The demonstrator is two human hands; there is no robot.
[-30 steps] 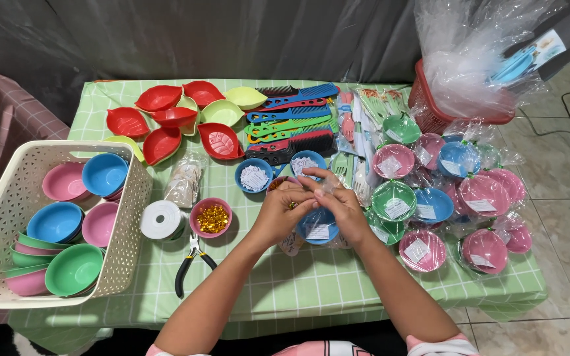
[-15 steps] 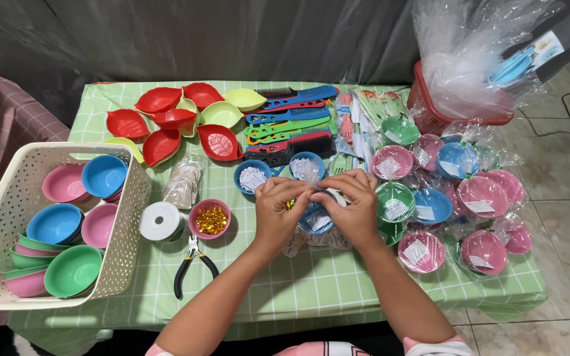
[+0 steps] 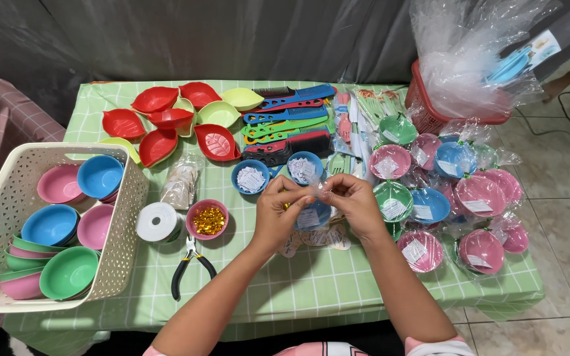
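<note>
In the middle of the frame, over a table (image 3: 311, 290) with a green checked cloth, the person's 2 hands meet above a blue bowl (image 3: 313, 216). The left hand (image 3: 277, 216) and the right hand (image 3: 354, 204) have their fingertips pinched together on a small bit of clear plastic wrap (image 3: 316, 189), held between them just above the bowl; what else sits inside the pinch is too small to tell. Under the hands lie a few white paper tags (image 3: 328, 237). Just above them stand 2 more small blue bowls of white paper slips (image 3: 251, 178). To the left of centre sit a pink bowl of gold bits (image 3: 208, 219), a white spool (image 3: 156, 222) and black-handled pliers (image 3: 189, 267) below them. At the far left a cream plastic basket (image 3: 123, 224) holds pink, blue and green bowls. In the upper left of the table are red and yellow-green leaf-shaped dishes (image 3: 159, 122), and beside them, at upper centre, a row of coloured combs (image 3: 291, 122). On the right side lie many bowls already wrapped in clear plastic (image 3: 479, 194), each with a white tag. At the upper right a red basket (image 3: 423, 109) is filled with crumpled clear plastic.
</note>
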